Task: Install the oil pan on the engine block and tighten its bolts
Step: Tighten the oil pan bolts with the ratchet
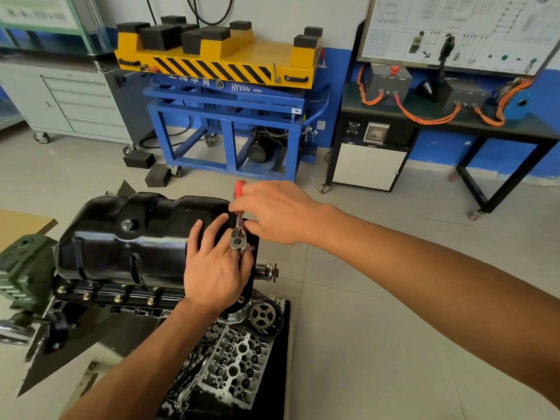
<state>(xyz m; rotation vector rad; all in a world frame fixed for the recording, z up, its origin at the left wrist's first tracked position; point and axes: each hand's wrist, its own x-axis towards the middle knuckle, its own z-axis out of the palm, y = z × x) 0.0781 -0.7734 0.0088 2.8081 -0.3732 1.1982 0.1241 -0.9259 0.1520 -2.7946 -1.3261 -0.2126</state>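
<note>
Tiled workshop floor (363, 268) | left hand (215, 268) resting spread on oil pan (121, 247), fingers touching ratchet (238, 239) | right hand (272, 212) gripping its red handle

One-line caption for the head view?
Right hand grips a red-handled ratchet at the edge of the oil pan while the left hand steadies its head.
</note>
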